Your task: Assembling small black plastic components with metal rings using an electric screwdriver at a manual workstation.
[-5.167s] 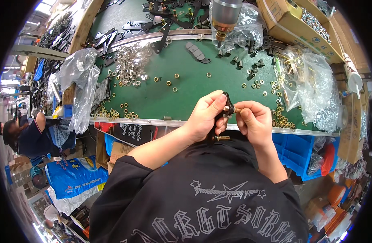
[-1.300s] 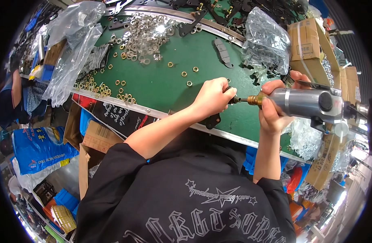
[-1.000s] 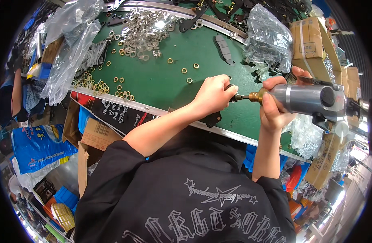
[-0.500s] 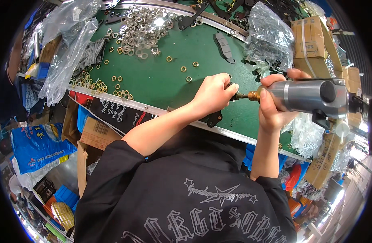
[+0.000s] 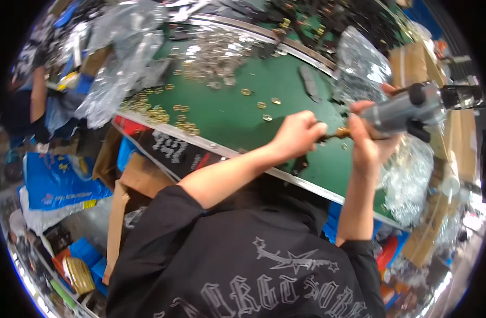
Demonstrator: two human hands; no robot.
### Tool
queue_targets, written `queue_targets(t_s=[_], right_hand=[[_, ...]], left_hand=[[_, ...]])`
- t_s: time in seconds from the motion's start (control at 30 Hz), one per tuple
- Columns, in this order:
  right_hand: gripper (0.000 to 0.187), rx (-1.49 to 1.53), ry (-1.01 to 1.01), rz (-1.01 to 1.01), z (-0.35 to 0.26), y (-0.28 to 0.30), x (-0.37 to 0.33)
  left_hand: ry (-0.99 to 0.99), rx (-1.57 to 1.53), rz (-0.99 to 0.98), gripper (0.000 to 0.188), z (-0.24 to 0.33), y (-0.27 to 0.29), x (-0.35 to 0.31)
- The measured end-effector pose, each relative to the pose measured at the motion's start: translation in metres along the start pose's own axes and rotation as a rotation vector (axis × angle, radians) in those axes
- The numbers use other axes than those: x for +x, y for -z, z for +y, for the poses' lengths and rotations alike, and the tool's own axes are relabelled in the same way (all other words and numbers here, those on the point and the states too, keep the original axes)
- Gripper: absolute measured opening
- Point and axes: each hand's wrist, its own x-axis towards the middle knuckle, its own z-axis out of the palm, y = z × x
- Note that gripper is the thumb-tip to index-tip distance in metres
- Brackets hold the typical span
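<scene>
Closed around a grey pistol-shaped power driver (image 5: pixel 404 114), my right hand (image 5: pixel 369 143) holds it level above the right part of the green worktable (image 5: pixel 227 122). The driver's brass-coloured chuck (image 5: pixel 342 132) and dark bit point left, toward my left hand (image 5: pixel 300 135). That hand is a fist around a dark metal bracket (image 5: pixel 300 165), whose lower end sticks out below at the table's front edge. The bit's tip meets my left fingers, which hide the contact. A few loose gold nuts (image 5: pixel 261 105) lie on the table beyond my left hand.
A heap of silver washers (image 5: pixel 216 58) and a spread of gold nuts (image 5: pixel 158 114) lie to the left. A dark brake pad (image 5: pixel 308 83) rests farther back. Clear plastic bags (image 5: pixel 362 66) and cardboard boxes (image 5: pixel 409 61) stand right; another person's arm (image 5: pixel 39 93) shows far left.
The whole view has shifted and blurred, so the scene sits farther right and lower. Both hands keep their grip, the driver and bracket staying together; the driver's rear now tilts higher.
</scene>
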Motion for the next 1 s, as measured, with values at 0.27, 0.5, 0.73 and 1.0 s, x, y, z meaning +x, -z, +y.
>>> queue_targets(t_s=[0.27,0.5,0.73,1.0], right_hand=[[0.061,-0.216,0.078,0.301,-0.030,-0.025,-0.002],[0.058,-0.166,0.177,0.041,-0.051,0.020,0.016],[0.055,-0.307,-0.111,0.165,0.003,0.082,-0.038],[0.059,-0.254,-0.517,0.151,0.039,0.094,-0.105]], left_hand=[[-0.207,0.285,0.078,0.022,0.018,0.005,0.009],[0.124,-0.046,-0.031,0.022,0.047,0.055,-0.007],[-0.276,-0.535,0.950,0.017,0.096,0.233,-0.066],[-0.417,0.736,1.323,0.024,0.206,0.669,-0.043]])
